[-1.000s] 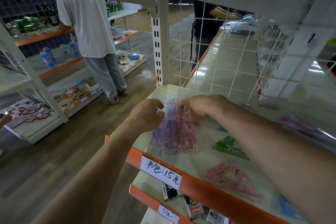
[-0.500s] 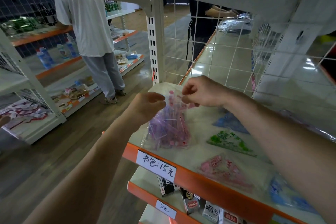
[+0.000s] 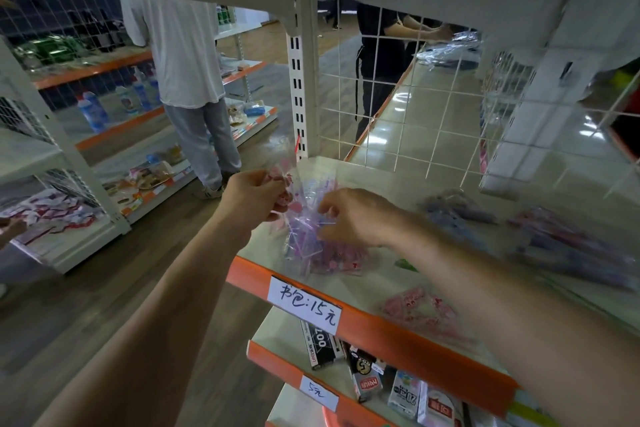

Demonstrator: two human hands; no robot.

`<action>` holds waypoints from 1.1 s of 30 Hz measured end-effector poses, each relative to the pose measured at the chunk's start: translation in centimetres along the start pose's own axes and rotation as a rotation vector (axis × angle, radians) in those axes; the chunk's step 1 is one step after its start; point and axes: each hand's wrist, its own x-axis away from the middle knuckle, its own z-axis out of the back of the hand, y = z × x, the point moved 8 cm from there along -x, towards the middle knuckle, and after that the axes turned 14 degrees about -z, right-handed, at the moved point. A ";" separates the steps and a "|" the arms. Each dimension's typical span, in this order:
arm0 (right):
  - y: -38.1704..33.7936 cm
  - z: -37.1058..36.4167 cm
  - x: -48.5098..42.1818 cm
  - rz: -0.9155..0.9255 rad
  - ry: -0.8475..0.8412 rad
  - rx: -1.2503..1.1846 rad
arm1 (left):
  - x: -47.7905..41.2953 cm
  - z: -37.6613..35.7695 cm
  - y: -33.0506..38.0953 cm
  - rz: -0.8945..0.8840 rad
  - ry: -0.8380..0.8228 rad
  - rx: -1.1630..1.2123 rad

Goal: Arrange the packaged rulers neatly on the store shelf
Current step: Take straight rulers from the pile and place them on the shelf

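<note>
The ruler packs [image 3: 311, 236] lie on the shelf [image 3: 398, 333] just behind the label [image 3: 304, 308], left hand [image 3: 254, 198] at their left, right hand [image 3: 356, 217] at their right. Loose packs [image 3: 419, 312] lie on the shelf right of the label, and boxes [image 3: 367, 381] sit below it.

Reaching forward with both bare forearms. Pinching the ruler packets [image 3: 302, 236] with the left hand [image 3: 254, 196], gripping their right side with the curled right hand [image 3: 356, 218].

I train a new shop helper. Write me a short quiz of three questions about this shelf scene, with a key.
1. True or false: the left hand and the right hand both grip the ruler packs.
2. The front edge of the shelf is: A green, B orange, C black.
3. Fill in: the price label under the hands shows the number ___.
Key: 1 true; 2 B; 3 15.
</note>
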 end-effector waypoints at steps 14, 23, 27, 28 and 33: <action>-6.1 -1.4 0.0 -0.050 0.028 0.280 | -0.6 3.8 -2.2 0.059 0.092 -0.055; -5.8 -1.5 0.4 -0.039 0.018 0.307 | -0.7 3.8 -2.9 0.086 0.062 -0.050; -6.0 -1.7 0.4 -0.036 0.020 0.302 | -0.8 3.2 -3.0 0.095 0.050 -0.036; -6.1 -1.8 0.5 -0.026 0.026 0.308 | -0.8 3.1 -2.9 0.095 0.047 -0.035; -4.5 -1.6 0.4 -0.064 -0.035 0.279 | -0.9 2.9 -2.9 0.096 0.043 -0.038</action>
